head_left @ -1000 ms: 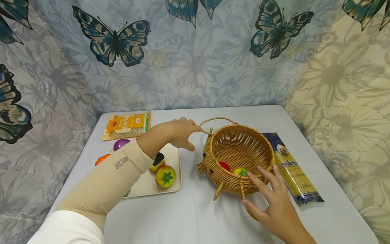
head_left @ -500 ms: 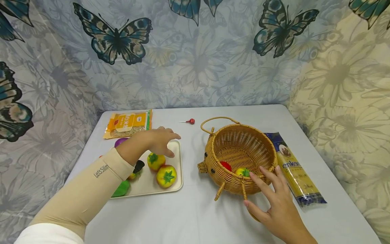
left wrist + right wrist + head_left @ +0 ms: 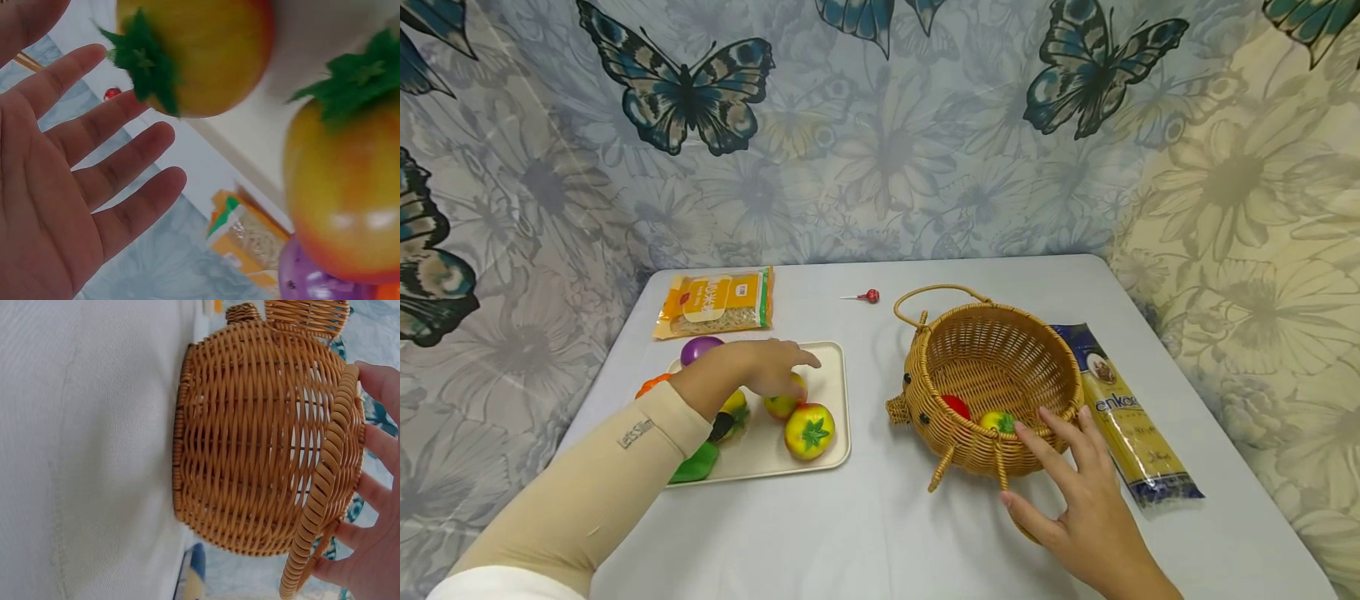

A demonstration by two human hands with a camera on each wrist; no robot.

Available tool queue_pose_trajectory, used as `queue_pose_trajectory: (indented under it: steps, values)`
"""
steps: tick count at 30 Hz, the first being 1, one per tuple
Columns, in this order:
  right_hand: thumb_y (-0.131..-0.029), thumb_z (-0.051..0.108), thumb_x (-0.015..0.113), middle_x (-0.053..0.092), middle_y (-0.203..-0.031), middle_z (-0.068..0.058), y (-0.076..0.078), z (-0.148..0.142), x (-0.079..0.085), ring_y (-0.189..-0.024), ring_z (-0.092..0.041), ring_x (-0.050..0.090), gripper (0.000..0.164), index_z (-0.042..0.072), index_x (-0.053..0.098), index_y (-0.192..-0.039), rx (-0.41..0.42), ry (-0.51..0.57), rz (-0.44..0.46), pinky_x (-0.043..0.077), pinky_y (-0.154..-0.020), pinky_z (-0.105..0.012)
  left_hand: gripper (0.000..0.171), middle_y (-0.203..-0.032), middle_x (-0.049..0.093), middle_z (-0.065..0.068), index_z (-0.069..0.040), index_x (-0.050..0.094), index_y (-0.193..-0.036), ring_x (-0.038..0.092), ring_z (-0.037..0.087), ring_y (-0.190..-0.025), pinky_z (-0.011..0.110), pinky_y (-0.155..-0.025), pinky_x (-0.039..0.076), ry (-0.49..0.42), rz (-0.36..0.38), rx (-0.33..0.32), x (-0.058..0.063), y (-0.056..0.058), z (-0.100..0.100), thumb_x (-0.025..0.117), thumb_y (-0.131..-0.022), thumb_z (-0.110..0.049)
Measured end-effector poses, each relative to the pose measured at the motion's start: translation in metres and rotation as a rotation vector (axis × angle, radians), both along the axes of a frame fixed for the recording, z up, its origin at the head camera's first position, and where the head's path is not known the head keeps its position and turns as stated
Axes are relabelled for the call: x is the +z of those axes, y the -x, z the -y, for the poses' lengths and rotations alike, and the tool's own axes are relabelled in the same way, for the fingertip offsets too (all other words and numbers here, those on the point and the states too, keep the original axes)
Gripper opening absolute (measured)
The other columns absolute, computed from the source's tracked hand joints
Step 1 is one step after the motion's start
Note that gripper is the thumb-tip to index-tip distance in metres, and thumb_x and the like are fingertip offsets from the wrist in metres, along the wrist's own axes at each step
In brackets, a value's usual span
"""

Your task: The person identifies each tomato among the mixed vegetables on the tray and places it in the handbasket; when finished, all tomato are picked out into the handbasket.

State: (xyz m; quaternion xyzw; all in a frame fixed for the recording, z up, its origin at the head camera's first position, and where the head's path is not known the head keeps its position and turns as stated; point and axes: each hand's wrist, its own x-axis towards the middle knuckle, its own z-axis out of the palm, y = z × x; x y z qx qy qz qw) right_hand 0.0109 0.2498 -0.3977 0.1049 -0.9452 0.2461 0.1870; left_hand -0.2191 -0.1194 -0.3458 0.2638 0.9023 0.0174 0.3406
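My left hand point(image 3: 767, 367) reaches over the cream tray point(image 3: 831, 367), its fingertips at a yellow-and-red toy fruit with a green leafy top point(image 3: 782, 407). In the left wrist view the fingers are spread and nearly straight, beside one such fruit point(image 3: 206, 56). A second leafy-topped fruit point(image 3: 809, 432) lies nearer the tray's front. My right hand point(image 3: 1086, 500) rests at the near rim of the wicker pig basket point(image 3: 992, 367), fingers spread over the rim and thumb by the handle point(image 3: 325, 469). Inside the basket lie a red item point(image 3: 955, 407) and a yellow fruit with a green top point(image 3: 997, 422).
Also on the tray are a purple round item point(image 3: 700, 348), an orange one point(image 3: 652, 385) and a green one point(image 3: 696, 464), partly behind the left arm. A grain packet point(image 3: 718, 304) and a red lollipop point(image 3: 871, 297) lie farther back. A long gold-and-navy packet point(image 3: 1131, 421) lies right.
My left hand has drawn back leftward from near the basket handle to over the tray, uncovering the lollipop, and has lowered to the fruit. The right hand stays at the rim.
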Motion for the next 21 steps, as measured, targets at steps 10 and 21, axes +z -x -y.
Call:
queue_pose_trajectory:
  steps: [10, 21]
  values:
    - [-0.067, 0.031, 0.084, 0.033, -0.150, -0.012, 0.000, 0.000, 0.000, -0.144, -0.044, 0.006, 0.080, 0.025, 0.050, -0.139, -0.002, 0.000, 0.002, 0.010, -0.107, -0.072, 0.054, -0.142, 0.044, 0.003, -0.033, 0.045, -0.140, 0.040, 0.028, -0.130, 0.058, -0.109, 0.029, -0.010, 0.038, 0.004, -0.011, 0.000, 0.013, 0.061, -0.090, -0.041]
    - [-0.067, 0.031, 0.085, 0.033, -0.150, -0.012, 0.000, 0.000, 0.001, -0.144, -0.044, 0.007, 0.080, 0.026, 0.050, -0.139, -0.006, 0.007, 0.011, 0.010, -0.106, -0.074, 0.054, -0.138, 0.048, 0.000, -0.033, 0.048, -0.138, 0.042, 0.026, -0.128, 0.057, -0.109, 0.030, -0.023, 0.042, 0.036, -0.017, -0.001, 0.017, 0.065, -0.087, -0.041]
